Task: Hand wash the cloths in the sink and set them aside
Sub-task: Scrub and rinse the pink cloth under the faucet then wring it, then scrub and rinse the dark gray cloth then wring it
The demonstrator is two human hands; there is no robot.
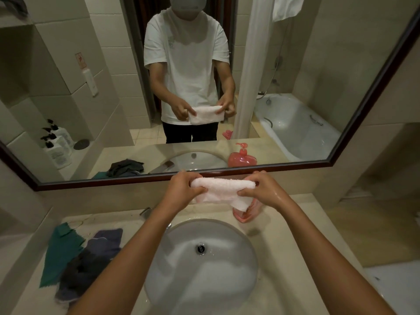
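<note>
I hold a pale pink-white cloth (223, 190) stretched between both hands above the back of the white sink (181, 264). My left hand (184, 186) grips its left end. Its right end is pinched by my right hand (261, 192), and a corner hangs down below. On the counter to the left of the sink lie a green cloth (60, 251), a purple cloth (106, 243) and a dark grey cloth (81, 271), partly overlapping. The sink basin holds no cloth.
A pink soap dispenser (246, 215) stands on the beige counter (295, 235) behind my right hand, mostly hidden. The tap (146, 211) sits at the sink's back left. A dark-framed mirror (341, 142) fills the wall ahead, reflecting a bathtub and bottles.
</note>
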